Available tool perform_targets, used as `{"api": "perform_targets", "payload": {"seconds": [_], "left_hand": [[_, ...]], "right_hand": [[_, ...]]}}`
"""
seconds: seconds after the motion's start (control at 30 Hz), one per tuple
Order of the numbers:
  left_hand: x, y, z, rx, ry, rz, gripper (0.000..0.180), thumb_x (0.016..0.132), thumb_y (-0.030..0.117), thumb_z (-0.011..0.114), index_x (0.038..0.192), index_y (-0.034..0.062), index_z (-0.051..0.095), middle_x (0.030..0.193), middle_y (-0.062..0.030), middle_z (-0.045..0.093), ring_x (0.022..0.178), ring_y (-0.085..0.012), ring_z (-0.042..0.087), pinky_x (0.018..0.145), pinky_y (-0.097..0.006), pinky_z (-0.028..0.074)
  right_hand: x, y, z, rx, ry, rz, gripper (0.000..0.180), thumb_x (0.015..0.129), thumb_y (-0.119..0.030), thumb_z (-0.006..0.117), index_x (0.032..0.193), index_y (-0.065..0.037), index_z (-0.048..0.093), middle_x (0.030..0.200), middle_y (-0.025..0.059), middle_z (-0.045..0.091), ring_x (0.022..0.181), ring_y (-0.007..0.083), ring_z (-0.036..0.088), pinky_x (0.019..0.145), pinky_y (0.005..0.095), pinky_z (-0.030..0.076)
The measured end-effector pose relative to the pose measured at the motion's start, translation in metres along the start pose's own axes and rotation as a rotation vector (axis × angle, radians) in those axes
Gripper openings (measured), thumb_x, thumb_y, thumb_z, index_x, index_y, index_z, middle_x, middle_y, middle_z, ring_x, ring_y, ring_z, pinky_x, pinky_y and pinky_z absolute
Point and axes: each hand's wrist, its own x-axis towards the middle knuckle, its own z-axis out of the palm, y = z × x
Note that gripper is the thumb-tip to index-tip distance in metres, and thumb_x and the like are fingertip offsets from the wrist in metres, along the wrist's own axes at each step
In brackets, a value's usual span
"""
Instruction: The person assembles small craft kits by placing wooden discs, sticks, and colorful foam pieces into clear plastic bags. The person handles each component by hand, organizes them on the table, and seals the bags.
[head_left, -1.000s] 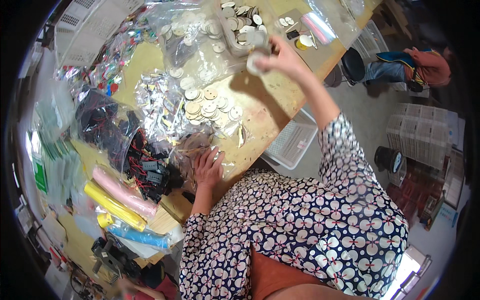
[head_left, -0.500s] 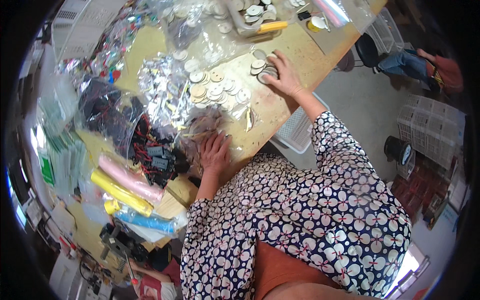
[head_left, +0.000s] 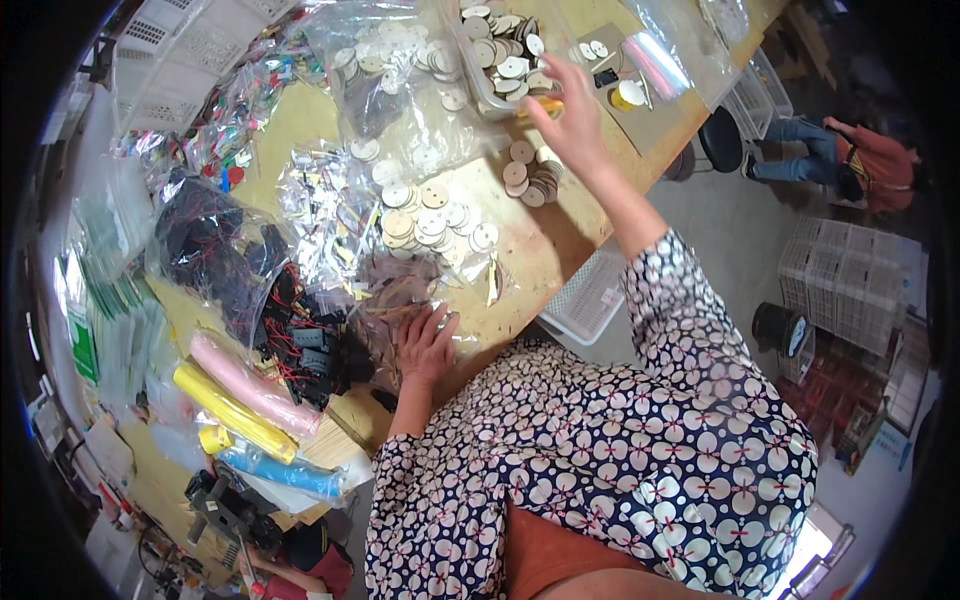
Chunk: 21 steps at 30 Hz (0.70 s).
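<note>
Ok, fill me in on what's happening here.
Someone in a patterned top is at a cluttered table. The right hand, fingers spread, is beside a clear tub of discs, with no disc visible in it. A small cluster of discs lies on the table below that hand, and a larger pile to its left. The left hand rests on brownish plastic packaging.

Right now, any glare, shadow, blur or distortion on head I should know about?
Head view: strong glints on the silvery pile, plus a washed-out bright patch lower right; head view: dark shadow on the table beside the right forearm; head view: right hand may be slightly soft, left hand reads clearly; head view: fisheye distortion toward the rim, corners black.
</note>
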Motion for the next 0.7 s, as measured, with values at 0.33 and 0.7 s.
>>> {"api": "perform_targets", "payload": {"seconds": [0.33,0.7], "left_hand": [[0.001,0.004,-0.004,-0.002,0.068,0.026,0.043,0.077,0.018,0.063,0.119,0.0258,0.068,0.136,0.0039,0.058,0.126,-0.0190,0.052,0.109,-0.045,0.037],[0.000,0.004,-0.006,-0.019,0.068,0.016,0.042,0.077,0.019,0.063,0.118,0.0253,0.068,0.135,0.0038,0.059,0.125,-0.0194,0.053,0.109,-0.045,0.037]], "right_hand": [[0.120,0.082,0.073,-0.521,-0.317,0.256,0.110,0.065,-0.038,0.085,0.154,-0.020,0.023,0.156,0.0298,0.020,0.138,0.0596,0.024,0.113,0.0557,0.033],[0.114,0.033,0.070,-0.833,-0.300,0.100,0.077,0.082,-0.022,0.071,0.147,-0.029,0.031,0.147,0.0200,0.033,0.124,0.0548,0.042,0.090,0.0566,0.052]]}}
